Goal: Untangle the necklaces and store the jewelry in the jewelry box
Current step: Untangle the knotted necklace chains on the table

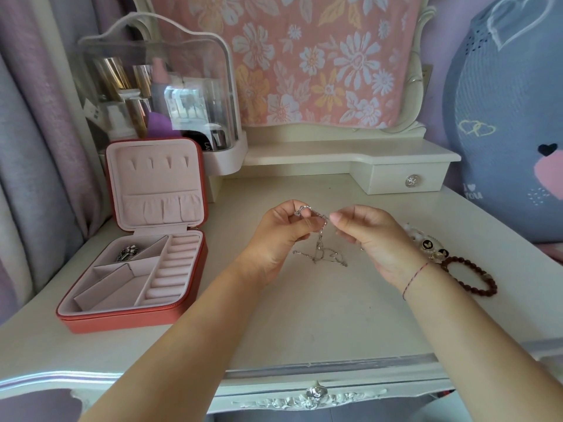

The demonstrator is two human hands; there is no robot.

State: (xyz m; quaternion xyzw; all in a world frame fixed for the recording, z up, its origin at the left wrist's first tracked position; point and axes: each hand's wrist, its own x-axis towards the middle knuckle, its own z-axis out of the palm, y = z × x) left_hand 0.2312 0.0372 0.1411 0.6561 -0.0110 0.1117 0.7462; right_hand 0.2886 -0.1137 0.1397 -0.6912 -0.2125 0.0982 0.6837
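My left hand point(281, 231) and my right hand point(370, 236) are raised over the middle of the white dressing table, each pinching part of a tangled silver necklace point(320, 248). The chain hangs between them, and its lower loops lie on the tabletop. At the left stands the open red jewelry box point(134, 318) with a pink lining. A silver piece of jewelry point(128, 252) lies in its back left compartment. Its other compartments and ring rolls look empty.
A brown bead bracelet point(475, 277) and a white bracelet with black butterfly charms point(429, 245) lie right of my right wrist. A clear cosmetics case point(158, 92) stands behind the box. A small drawer point(408, 179) sits at the back right, beside a blue cushion point(511, 123).
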